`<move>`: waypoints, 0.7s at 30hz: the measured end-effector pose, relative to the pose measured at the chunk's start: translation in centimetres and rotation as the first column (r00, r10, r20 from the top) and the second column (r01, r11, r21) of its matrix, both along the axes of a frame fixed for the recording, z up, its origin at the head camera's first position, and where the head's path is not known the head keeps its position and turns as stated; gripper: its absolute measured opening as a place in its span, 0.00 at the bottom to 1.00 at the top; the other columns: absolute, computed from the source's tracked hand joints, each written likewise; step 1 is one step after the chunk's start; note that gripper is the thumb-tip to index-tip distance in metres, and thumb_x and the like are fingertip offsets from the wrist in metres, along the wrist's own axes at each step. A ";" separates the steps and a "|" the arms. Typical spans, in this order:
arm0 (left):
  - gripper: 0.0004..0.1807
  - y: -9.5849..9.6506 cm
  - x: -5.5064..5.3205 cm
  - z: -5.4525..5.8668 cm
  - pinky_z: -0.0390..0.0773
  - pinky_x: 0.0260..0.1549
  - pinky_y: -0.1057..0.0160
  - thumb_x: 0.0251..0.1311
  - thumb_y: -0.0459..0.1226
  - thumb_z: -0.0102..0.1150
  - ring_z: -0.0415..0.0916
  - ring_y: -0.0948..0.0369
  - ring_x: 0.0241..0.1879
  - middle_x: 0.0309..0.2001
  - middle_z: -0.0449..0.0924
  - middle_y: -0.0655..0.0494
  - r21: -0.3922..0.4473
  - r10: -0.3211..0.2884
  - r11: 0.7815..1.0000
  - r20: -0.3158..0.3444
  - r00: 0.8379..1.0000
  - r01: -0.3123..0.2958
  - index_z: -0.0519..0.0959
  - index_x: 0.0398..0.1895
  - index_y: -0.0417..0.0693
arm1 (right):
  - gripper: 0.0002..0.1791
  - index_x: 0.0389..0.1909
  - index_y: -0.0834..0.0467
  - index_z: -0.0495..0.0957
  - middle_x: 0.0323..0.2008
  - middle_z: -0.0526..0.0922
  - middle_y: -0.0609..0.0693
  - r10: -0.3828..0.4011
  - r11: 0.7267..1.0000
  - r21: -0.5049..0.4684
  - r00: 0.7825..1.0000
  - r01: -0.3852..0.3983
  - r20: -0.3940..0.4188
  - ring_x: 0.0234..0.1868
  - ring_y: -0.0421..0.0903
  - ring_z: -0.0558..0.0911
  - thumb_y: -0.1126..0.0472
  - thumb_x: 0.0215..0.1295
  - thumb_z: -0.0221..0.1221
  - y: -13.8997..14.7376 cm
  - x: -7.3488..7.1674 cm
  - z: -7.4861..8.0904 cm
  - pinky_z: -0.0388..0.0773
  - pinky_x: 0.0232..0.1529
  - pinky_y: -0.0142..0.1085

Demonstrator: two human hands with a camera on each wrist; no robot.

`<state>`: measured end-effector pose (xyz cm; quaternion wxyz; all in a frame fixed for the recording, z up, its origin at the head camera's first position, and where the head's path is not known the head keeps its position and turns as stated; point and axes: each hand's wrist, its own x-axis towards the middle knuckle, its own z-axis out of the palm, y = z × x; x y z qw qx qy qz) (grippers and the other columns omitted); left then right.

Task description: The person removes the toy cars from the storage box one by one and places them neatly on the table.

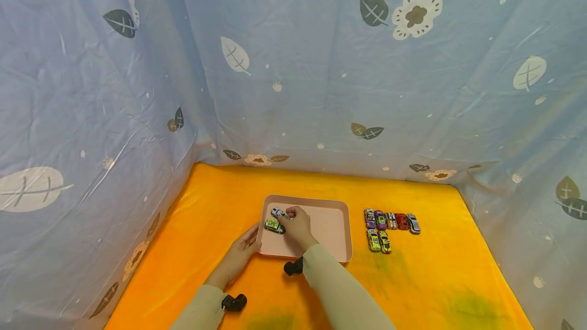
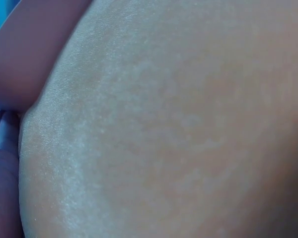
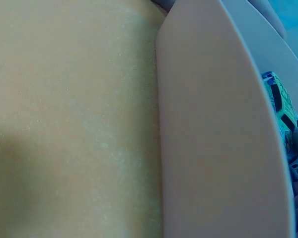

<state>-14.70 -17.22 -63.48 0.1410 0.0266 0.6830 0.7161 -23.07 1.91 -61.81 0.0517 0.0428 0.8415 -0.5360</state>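
Observation:
Inside a shallow pink tray (image 1: 321,256), my right hand (image 1: 297,227) pinches a white toy car (image 1: 277,213) near the back left corner. A green toy car (image 1: 274,226) sits just in front of it, close to the fingers. In the right wrist view the green car (image 3: 280,101) shows past the tray wall (image 3: 218,124), with a fingertip beside it. My left hand (image 1: 238,256) holds the tray's front left corner, thumb and fingers against its outer walls. Skin-toned blur fills most of the left wrist view, with the tray's wall (image 2: 35,49) at upper left.
Right of the tray, several toy cars stand in a tight back row, including a red car (image 1: 402,221) and a silver car (image 1: 414,223). Two yellow cars, one of them a striped car (image 1: 373,241), stand in front. An orange cloth (image 1: 426,279) lies beneath; patterned curtains (image 1: 302,90) enclose it.

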 end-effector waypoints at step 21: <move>0.33 0.0 0.2 -0.2 0.62 0.64 0.53 0.71 0.36 0.51 0.54 0.49 0.71 0.73 0.54 0.48 -0.023 0.013 1.000 -0.026 1.000 -0.014 0.55 0.76 0.56 | 0.16 0.45 0.63 0.81 0.37 0.80 0.53 0.104 0.994 0.025 0.994 -0.106 0.042 0.37 0.47 0.76 0.61 0.56 0.66 1.5 0.1 1.2 0.76 0.38 0.38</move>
